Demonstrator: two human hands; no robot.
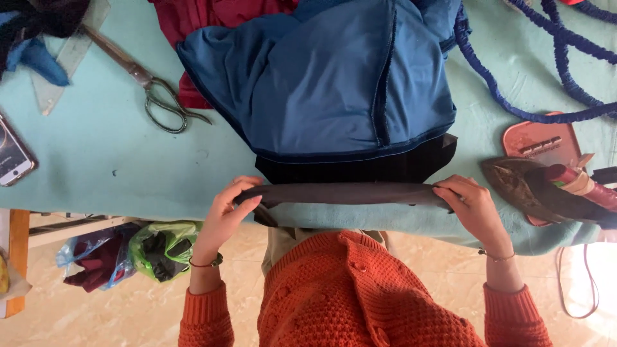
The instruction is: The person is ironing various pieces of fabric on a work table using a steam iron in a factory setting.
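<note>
A blue satin garment (334,83) lies spread on the pale green padded table (109,154), with a black fabric piece (360,167) under its near hem. The near edge of the dark fabric is folded into a long grey-brown strip (340,193). My left hand (225,215) pinches the strip's left end. At the strip's right end my right hand (472,205) grips it. The strip is stretched flat between both hands along the table's front edge.
Metal scissors (151,87) lie at the left, a phone (11,154) at the far left edge. An old iron (553,186) rests on a pink stand (536,138) at the right, by a blue cord (553,58). Plastic bags (160,247) sit on the floor below.
</note>
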